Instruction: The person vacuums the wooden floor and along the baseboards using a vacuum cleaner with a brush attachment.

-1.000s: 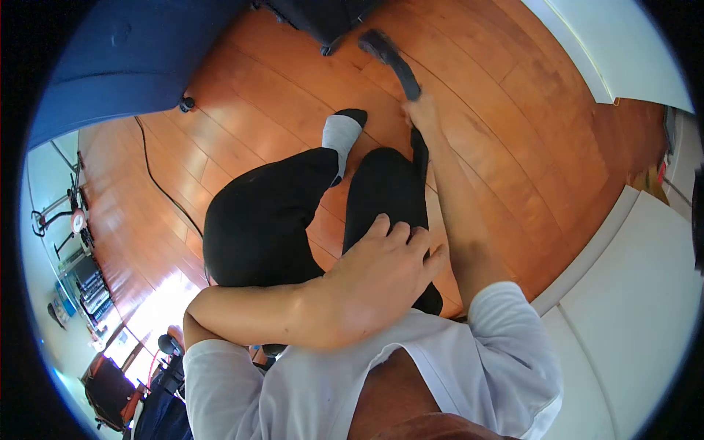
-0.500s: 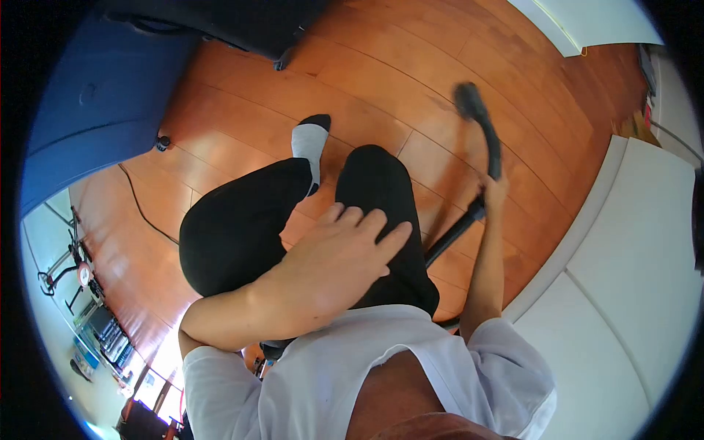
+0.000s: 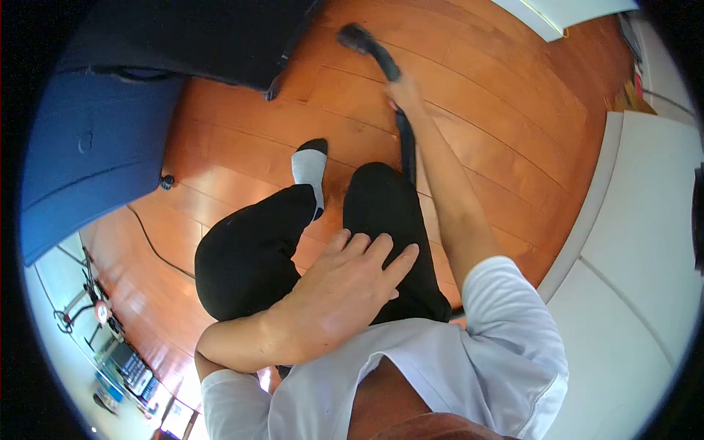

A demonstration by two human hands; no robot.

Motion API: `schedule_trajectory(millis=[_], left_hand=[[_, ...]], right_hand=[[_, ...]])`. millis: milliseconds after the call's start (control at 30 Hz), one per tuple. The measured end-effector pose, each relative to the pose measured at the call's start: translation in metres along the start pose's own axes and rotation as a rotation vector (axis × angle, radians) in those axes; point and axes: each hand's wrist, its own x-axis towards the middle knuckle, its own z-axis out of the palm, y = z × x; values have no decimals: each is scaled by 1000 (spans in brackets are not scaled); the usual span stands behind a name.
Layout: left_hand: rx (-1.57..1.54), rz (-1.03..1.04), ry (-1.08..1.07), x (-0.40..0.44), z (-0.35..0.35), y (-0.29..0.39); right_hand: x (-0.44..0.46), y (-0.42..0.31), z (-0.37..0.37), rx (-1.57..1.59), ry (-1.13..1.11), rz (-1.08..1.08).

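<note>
My right hand (image 3: 405, 97) is wrapped round the curved black handle of a vacuum cleaner hose (image 3: 406, 147), out in front of my knees. The dark brush head (image 3: 355, 38) at its far end is over the wooden floor, slightly blurred; whether it touches the boards I cannot tell. Behind the hand, the hose runs back past my bent right leg and is partly hidden by it. My left hand (image 3: 345, 290) lies over my right thigh (image 3: 385, 213), fingers spread and holding nothing.
A black suitcase (image 3: 183, 37) and a blue case (image 3: 103, 139) on wheels stand at the upper left. A thin cable (image 3: 150, 242) lies on the floor (image 3: 484, 147). White furniture (image 3: 623, 235) lines the right side. My socked foot (image 3: 309, 167) is ahead.
My right hand has swept the brush head forward and left, toward the black suitcase, with the arm stretched out further. My left hand stays on my thigh. The view has shifted slightly.
</note>
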Motion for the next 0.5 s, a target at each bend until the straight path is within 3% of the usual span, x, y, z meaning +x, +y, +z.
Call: schedule_trajectory(millis=[67,100,167,233,267,333,367,433,500], left_hand=[[8,32,-2,7,0,4],[16,46,3,10,-1,5],[28,50,6,15,-1,7],[37,29,3,17,1,6],[38,12,8,16,3,5],[45,-18,22,14,4,2],[44,-21,33,13,4,0],[43,-19,44,9,6,-8],[35,-31,109,4,8,-17]], right_hand=[[7,-55,-11,-79,-32,116],[16,-46,-20,-62,-18,101],[42,-9,-39,-30,-7,61],[20,33,-80,314,73,-7],[10,62,-106,204,207,-20],[-36,86,-167,226,358,65],[-62,96,-199,95,414,98],[-100,158,-259,249,428,221],[-155,159,-292,291,517,316]])
